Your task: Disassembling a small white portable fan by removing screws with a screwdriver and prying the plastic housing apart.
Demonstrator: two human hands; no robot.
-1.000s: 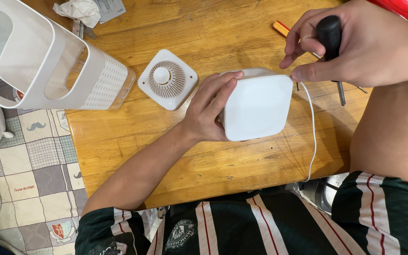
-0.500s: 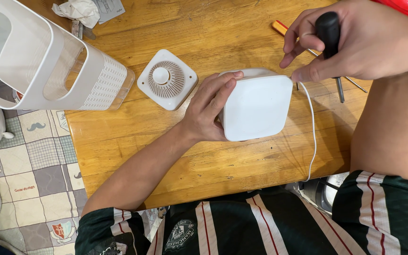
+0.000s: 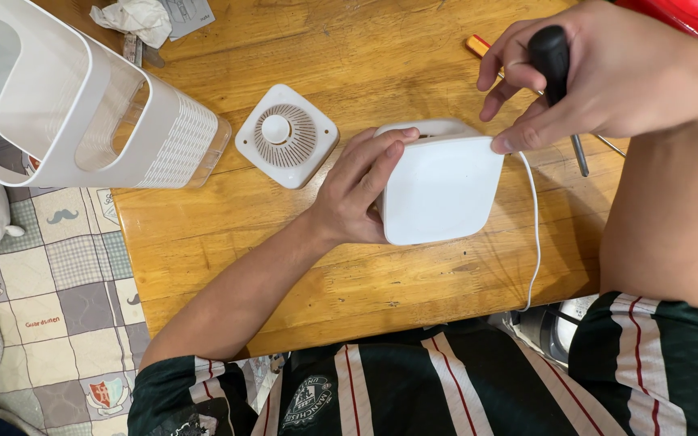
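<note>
A white square device body [image 3: 444, 188] with rounded corners lies on the wooden table [image 3: 349, 56]. My left hand [image 3: 363, 190] grips its left edge, fingers curled over the top. My right hand [image 3: 599, 77] is shut on a black-handled screwdriver [image 3: 551, 56], shaft pointing down toward me, and its thumb tip touches the body's upper right corner. A thin white cord [image 3: 533, 230] runs from that corner down to the table's near edge.
A white square vent grille [image 3: 287, 136] lies left of the body. A tall white perforated housing [image 3: 82, 105] lies on its side at the table's left end. Crumpled paper [image 3: 135, 18] sits at the back, an orange-handled tool [image 3: 478, 44] behind my right hand.
</note>
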